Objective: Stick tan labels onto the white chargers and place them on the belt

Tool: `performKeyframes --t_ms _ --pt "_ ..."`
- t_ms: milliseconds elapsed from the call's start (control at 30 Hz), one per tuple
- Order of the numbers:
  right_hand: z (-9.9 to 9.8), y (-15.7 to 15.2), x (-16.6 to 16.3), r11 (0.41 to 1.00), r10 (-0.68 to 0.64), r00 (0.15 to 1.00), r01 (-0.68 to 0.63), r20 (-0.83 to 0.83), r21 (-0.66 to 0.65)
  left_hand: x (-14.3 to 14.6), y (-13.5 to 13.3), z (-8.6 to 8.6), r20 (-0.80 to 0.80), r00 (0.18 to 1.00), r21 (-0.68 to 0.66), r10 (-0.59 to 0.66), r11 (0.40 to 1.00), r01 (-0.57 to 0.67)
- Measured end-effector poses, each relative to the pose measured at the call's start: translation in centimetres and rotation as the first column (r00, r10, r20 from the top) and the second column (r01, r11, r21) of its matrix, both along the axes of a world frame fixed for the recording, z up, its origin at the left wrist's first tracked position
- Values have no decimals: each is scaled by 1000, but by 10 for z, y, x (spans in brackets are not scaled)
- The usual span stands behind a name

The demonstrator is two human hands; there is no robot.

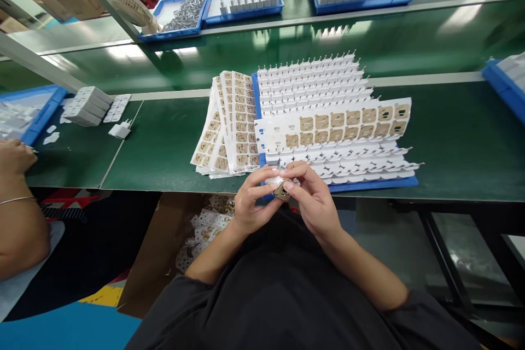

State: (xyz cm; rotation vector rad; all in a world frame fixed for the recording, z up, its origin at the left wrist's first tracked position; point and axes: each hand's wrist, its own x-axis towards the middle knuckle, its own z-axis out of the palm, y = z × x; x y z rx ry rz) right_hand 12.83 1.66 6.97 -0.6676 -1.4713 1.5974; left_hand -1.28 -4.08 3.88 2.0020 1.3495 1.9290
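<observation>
Near the table's front edge, a small white plug adapter [274,180] is held between both of my hands. A brown sticker [282,190] covers the end facing me. My left hand [255,206] grips the adapter from the left, its fingers curled around the body. The fingertips of my right hand [319,205] press at the sticker's right edge. Just beyond, a blue tray [373,185] holds rows of white plug adapters [311,87] with their metal pins. Across those rows lies a sheet of brown stickers [274,134], with several gaps at its left end.
Stacked sticker sheets [241,120] fan out left of the tray. Farther left are a single plug adapter [120,130], a block of white parts [88,105] and a co-worker's hand [15,156]. An open cardboard box [143,251] stands below. Blue trays [241,17] line the back ledge.
</observation>
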Motion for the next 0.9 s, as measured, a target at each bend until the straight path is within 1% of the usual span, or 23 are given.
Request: performKeyframes --t_ms 167,267,333,400,467,533,567,600,667,733,800,833,867,900 --pt "-4 -2 -2 999 -37 997 35 -62 -30 -1 1 -3 -92 995 54 34 998 -29" --pt "-5 -3 -1 999 -6 994 0 -109 -53 -2 1 -4 -93 995 76 23 997 -16" --pt "-6 -2 2 996 37 994 -45 -103 -77 -3 -1 -5 -48 999 62 4 998 -1" --pt "-5 1 6 991 93 993 -99 -67 -90 -3 -3 -6 28 1000 10 -14 1000 14" --pt "-2 4 11 987 146 989 -147 -22 -59 -4 -5 -7 105 994 -54 -30 998 36" --pt "4 9 14 987 157 987 -158 34 37 -5 -8 -6 133 990 -91 -57 993 69" --pt "7 12 15 984 138 988 -145 72 105 -6 -10 -5 125 990 -98 -73 992 85" --pt "10 14 16 975 108 988 -127 115 181 -6 -11 -4 106 991 -97 -86 991 96" --pt "16 16 14 938 25 980 -92 198 334 -7 -13 -2 57 995 -89 -87 992 92" --pt "19 16 11 871 -79 969 -48 235 490 -8 -16 1 35 998 -102 -58 993 61" --pt "19 12 8 773 -153 967 -12 204 635 -11 -20 2 40 999 -142 6 990 0" --pt "17 8 5 726 -166 971 3 171 688 -14 -22 1 47 997 -169 53 985 -45" --pt "14 4 3 696 -151 979 5 139 718 -19 -25 0 56 992 -194 116 976 -103" --pt "9 -1 0 691 -104 988 -13 117 723 -25 -29 -1 66 979 -217 192 961 -173"
